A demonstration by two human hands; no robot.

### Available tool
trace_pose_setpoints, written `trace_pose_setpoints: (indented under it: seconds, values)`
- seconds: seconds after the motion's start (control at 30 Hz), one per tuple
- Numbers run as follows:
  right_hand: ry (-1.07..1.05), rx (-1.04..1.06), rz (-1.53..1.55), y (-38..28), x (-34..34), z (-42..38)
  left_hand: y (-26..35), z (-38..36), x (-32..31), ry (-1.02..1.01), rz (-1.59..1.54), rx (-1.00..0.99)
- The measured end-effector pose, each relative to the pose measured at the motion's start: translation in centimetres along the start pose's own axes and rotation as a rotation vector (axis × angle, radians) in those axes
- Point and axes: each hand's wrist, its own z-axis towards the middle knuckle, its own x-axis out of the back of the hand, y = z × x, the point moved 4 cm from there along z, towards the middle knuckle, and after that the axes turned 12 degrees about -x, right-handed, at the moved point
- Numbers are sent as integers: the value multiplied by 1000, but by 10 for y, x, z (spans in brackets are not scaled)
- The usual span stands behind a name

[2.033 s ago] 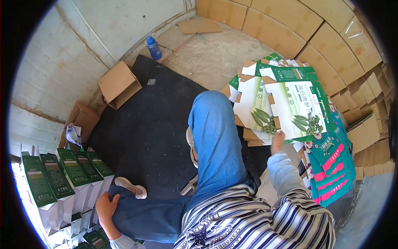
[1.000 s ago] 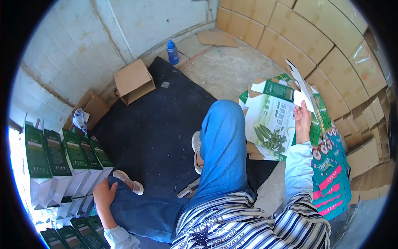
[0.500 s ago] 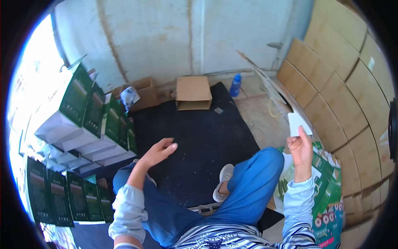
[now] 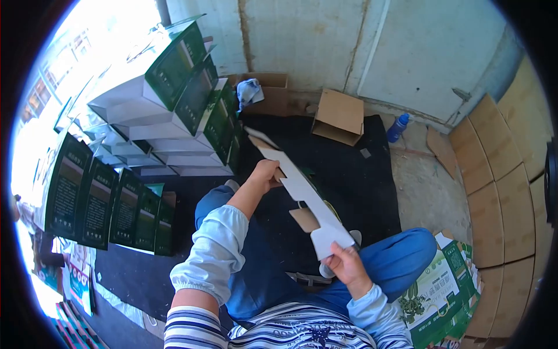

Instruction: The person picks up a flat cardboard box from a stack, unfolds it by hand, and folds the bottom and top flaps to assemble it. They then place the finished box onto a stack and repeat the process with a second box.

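Note:
A flattened cardboard carton [image 4: 305, 195], white with brown-lined flaps and cut notches, slants across my lap between both hands. My left hand [image 4: 267, 176] is closed on its left edge near the far end. At the near end, my right hand [image 4: 347, 264] pinches the white corner, thumb on top. The carton's other face is turned away from me. To the right of my knee lies a pile of flat green-and-white printed cartons [image 4: 444, 291].
Assembled green cartons [image 4: 192, 87] stand stacked on the left, with more green cartons [image 4: 96, 200] in front. An open brown box [image 4: 340, 115] and a blue bottle [image 4: 398, 128] are ahead on the black mat [image 4: 372, 186] and floor. Brown boxes [image 4: 482, 174] form a wall on the right.
The flat carton has come from my right side to in front of me. My left hand, earlier free, now grips it too. The view has turned left.

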Motion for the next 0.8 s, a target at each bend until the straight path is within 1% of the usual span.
trace_pose_setpoints:
  seconds: [0.07, 0.1, 0.2, 0.23, 0.27, 0.33, 0.4, 0.47, 0.53, 0.57, 0.67, 0.73, 0.8]
  values:
    - [-31, -90, 51, 29, 2, -7, 5, -6, 4, -31, 20, -31]
    - [-100, -174, 20, 41, 6, -12, 10, -12, 4, -61, 43, -45]
    - [-423, -501, -321, 31, 0, -49, 21, -26, -1, -130, 49, -61]
    - [-389, -457, -574, 8, -15, -62, 22, -27, -2, -147, 22, -80]
    - [-392, -342, -733, -12, -18, -66, 22, -29, -4, -167, -4, -99]
    - [-197, -98, -781, -50, -18, -59, 26, -36, -9, -213, 16, -119]
    - [91, 300, -1011, -85, -27, -39, 30, -42, -16, -266, 1, -156]
    - [206, 474, -1315, -107, -61, -20, 32, -45, -20, -275, 42, -175]
    - [244, 555, -1615, -103, -75, 10, 33, -46, -17, -276, 72, -194]
    - [261, 595, -1764, -99, -80, 23, 33, -46, -18, -280, 78, -202]
    - [276, 432, -1791, -97, -91, 51, 31, -43, -17, -297, 100, -232]
    - [278, 315, -1849, -107, -103, 58, 38, -49, -15, -330, 145, -248]
    - [320, 216, -1908, -118, -103, 64, 44, -52, -13, -354, 109, -290]
